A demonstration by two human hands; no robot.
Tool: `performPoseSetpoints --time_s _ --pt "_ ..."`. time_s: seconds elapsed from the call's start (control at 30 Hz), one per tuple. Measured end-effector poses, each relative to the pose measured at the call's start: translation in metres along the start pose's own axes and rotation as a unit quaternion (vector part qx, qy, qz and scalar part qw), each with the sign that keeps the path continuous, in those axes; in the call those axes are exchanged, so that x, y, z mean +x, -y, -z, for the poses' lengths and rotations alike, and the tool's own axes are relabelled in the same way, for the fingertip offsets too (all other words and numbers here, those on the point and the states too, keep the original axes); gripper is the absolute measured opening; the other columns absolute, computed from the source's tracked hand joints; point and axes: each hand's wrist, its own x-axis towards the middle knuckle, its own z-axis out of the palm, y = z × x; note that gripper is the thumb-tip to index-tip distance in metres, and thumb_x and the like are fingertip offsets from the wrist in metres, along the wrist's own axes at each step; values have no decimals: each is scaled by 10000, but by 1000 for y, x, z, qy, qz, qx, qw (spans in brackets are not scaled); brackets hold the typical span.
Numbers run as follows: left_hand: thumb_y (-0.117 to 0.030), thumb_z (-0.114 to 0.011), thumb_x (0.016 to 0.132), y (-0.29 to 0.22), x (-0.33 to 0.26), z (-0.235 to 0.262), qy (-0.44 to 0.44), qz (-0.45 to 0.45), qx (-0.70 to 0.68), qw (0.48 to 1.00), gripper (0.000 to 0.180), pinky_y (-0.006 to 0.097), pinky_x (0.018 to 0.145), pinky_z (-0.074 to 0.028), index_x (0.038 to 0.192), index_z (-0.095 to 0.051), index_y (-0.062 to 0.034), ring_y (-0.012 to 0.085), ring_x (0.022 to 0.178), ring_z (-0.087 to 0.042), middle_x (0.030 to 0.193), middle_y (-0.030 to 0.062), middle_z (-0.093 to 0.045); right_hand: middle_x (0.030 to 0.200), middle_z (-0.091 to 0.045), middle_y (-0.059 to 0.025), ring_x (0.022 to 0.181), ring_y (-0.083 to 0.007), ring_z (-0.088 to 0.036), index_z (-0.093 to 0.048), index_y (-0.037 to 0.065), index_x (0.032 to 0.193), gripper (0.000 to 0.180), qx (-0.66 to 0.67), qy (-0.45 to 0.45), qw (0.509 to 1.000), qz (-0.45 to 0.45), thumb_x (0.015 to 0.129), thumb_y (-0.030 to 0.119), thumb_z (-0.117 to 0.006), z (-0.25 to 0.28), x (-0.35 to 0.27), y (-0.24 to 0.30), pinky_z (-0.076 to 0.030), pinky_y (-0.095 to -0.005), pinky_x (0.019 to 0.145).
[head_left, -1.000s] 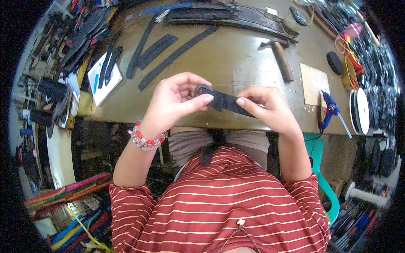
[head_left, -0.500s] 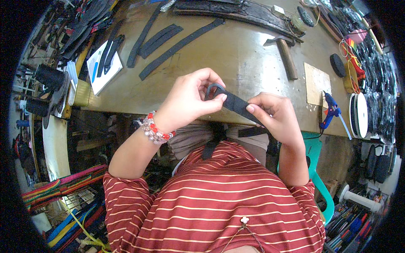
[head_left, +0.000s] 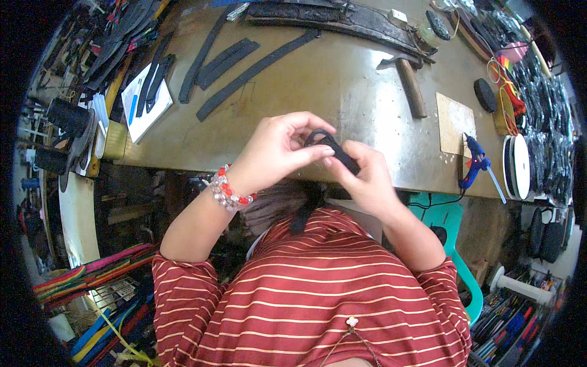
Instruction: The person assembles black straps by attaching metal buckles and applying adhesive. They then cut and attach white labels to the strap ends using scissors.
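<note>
A black strap (head_left: 346,160) is held between my two hands over the near edge of the table. One end of the strap curls into a small loop. My left hand (head_left: 282,144), with a red and clear bead bracelet at its wrist, pinches the strap at this loop between thumb and fingers. Close beside it, my right hand (head_left: 365,174) is closed on the strap, its thumb lying near the left thumb. Part of the strap is hidden by the right fingers. Another black strip (head_left: 301,219) hangs down over my lap.
On the table (head_left: 232,144) lie several black strips (head_left: 260,74), a hammer (head_left: 412,88), a cardboard piece (head_left: 454,122) and a blue glue gun (head_left: 476,160). White paper with a blue pen (head_left: 132,110) is at left. A white spool (head_left: 520,166) stands right; a green chair (head_left: 449,223) is below.
My right hand has moved left along the strap, up close to my left hand. The strap's looped end is turned, and its length is now mostly covered. The view has shifted slightly.
</note>
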Motion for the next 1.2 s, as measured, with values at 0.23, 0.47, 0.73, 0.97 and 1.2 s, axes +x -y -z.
performPoseSetpoints --time_s 0.23,0.47,0.73,0.97,1.2 --pt "-210 -692 780 57 14 88 -166 23 359 918 249 249 650 -465 914 -635 -9 101 668 -574 778 57 -636 1204 -511 -236 1112 -374 -498 -377 156 1331 583 -570 -282 770 -46 846 432 -546 85 93 -120 -397 -481 903" --pt "-215 -711 763 74 11 112 -204 69 222 951 218 243 548 -443 809 -634 -16 75 583 -546 681 32 -614 687 -558 -82 602 -208 -571 -323 312 1386 447 -286 -155 938 -121 952 232 -395 82 103 -96 -470 -353 552" --pt "-214 -704 754 79 15 124 -158 45 227 960 224 269 590 -465 778 -636 -2 127 617 -590 679 76 -634 850 -615 -199 792 -370 -614 -352 276 1371 548 -196 108 974 28 873 105 -505 -49 52 16 -493 -441 688" --pt "-218 -709 755 84 16 129 -156 42 214 964 207 258 580 -457 776 -652 -20 113 593 -564 654 59 -621 1003 -586 -258 876 -409 -589 -380 187 1354 463 -149 76 985 29 906 111 -463 -56 49 24 -479 -438 739" --pt "-198 -701 767 88 18 129 -162 33 179 970 196 226 558 -440 753 -641 -12 64 587 -533 643 13 -606 972 -582 -271 826 -430 -583 -399 197 1342 461 -209 118 971 9 896 109 -479 -61 49 24 -474 -459 738"
